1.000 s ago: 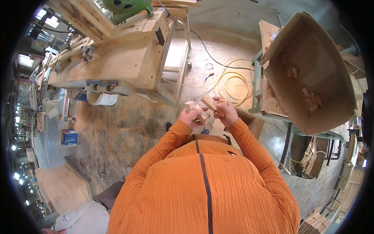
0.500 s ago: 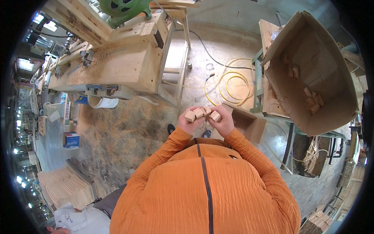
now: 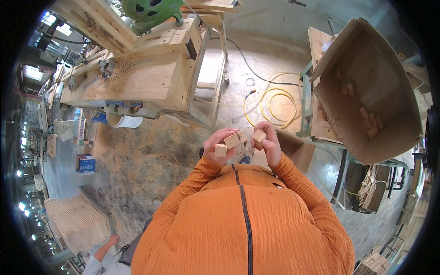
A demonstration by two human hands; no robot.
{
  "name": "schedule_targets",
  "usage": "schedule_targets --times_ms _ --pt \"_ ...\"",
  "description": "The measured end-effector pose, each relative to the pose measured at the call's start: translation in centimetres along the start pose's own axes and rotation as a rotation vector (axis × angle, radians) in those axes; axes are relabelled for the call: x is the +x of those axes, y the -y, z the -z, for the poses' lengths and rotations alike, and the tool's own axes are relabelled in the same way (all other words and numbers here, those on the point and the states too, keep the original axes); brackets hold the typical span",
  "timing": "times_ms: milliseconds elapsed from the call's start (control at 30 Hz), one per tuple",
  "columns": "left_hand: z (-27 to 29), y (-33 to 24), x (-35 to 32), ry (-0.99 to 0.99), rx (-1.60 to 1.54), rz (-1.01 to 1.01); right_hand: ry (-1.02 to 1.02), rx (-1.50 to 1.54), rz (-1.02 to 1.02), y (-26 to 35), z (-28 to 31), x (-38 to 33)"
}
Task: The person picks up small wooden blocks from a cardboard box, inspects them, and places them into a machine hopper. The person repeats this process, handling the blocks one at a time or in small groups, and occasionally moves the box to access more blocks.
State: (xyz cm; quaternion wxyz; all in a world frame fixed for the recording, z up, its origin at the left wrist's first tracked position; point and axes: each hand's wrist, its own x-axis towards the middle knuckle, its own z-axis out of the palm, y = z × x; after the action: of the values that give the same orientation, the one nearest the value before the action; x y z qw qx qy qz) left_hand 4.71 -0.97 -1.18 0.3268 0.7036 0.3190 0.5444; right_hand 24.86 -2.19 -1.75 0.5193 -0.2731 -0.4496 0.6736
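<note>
I hold small wooden blocks in front of my chest, above my orange jacket. My left hand (image 3: pixel 219 145) grips two pale wooden blocks (image 3: pixel 227 144) between its fingers. A single small wooden block (image 3: pixel 259 136) sits pinched in the fingers of my right hand (image 3: pixel 269 144). The two hands are close together, almost touching. A large cardboard box (image 3: pixel 366 91) with several similar blocks inside stands tilted on a frame to my right.
A wooden workbench (image 3: pixel 146 78) with a green machine (image 3: pixel 153 10) stands ahead on the left. A yellow hose coil (image 3: pixel 275 103) lies on the sawdust-covered floor. A small open cardboard box (image 3: pixel 295 149) sits by my right hand. Another person's hand (image 3: pixel 111 239) reaches toward stacked boards (image 3: pixel 75 220) at lower left.
My hands have dropped slightly and parted a little; the blocks that were bunched together are now split between the two hands.
</note>
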Motion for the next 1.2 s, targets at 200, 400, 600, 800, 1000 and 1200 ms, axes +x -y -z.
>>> schedule_targets --times_ms 200,400,600,800,1000,1200 --pt "-0.3 -1.2 -0.3 -0.036 -0.204 0.256 0.051 -0.186 0.153 2.5 -1.4 1.3" --pt "-0.7 -0.8 -0.1 -0.058 -0.343 0.144 0.122 -0.127 0.165 1.4 -1.2 1.4" --pt "-0.6 -0.4 -0.5 -0.06 -0.178 0.122 0.007 -0.25 0.217 0.8 -1.1 1.9" --pt "-1.5 -0.2 -0.6 -0.159 -0.008 0.388 -0.156 -0.638 0.15 -0.5 -1.0 2.6" --pt "-2.2 1.8 -1.7 -0.439 -0.655 0.897 -0.102 -1.165 0.213 -2.2 -2.8 3.6" --pt "-1.7 1.7 -2.2 -0.457 -0.714 0.916 -0.062 -1.079 0.129 -3.5 -2.7 4.0"
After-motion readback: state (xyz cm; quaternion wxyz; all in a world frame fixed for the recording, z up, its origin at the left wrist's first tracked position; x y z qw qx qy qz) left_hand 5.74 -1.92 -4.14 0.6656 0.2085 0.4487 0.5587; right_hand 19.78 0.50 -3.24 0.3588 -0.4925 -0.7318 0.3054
